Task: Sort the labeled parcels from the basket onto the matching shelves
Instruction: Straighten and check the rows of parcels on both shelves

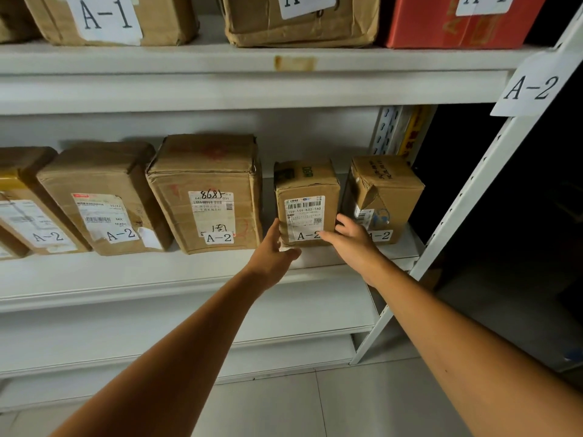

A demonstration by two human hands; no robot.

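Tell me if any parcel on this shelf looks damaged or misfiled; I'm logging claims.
One does: the rightmost A-2 box has a torn, crumpled front corner, its flap peeled up above the label. The small box between the left hand and right hand looks intact. All readable labels here say A-2.

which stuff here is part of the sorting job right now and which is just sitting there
In the job:
small A-2 parcel
left hand
right hand
A-2 shelf
A-2 sign

Just sitting there:
other A-2 parcels
A-1 boxes
red box
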